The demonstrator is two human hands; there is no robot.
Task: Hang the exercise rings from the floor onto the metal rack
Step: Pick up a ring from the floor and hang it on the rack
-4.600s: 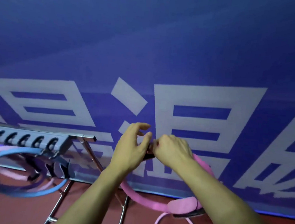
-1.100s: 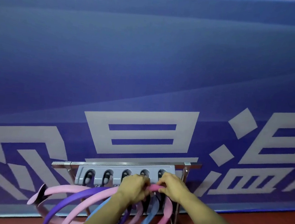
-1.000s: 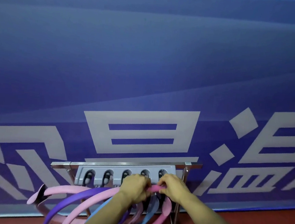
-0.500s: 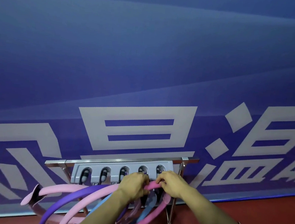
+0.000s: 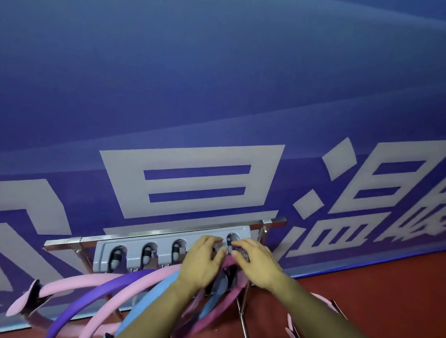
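I see several rings already hanging on the metal rack (image 5: 163, 233), both my left hand (image 5: 204, 260) and right hand (image 5: 254, 262) press the pink ring (image 5: 222, 302) at the last clip with nearly straight fingers, and one more ring (image 5: 310, 333) waits on the floor (image 5: 393, 302)

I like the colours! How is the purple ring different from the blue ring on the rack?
The purple foam exercise ring sweeps far out to the left in a wide, mostly visible arc; the light blue foam exercise ring hangs closer to the middle, partly hidden behind the left forearm. Purple is darker, blue paler. Both are smooth round hoops hanging below the grey hook rack.
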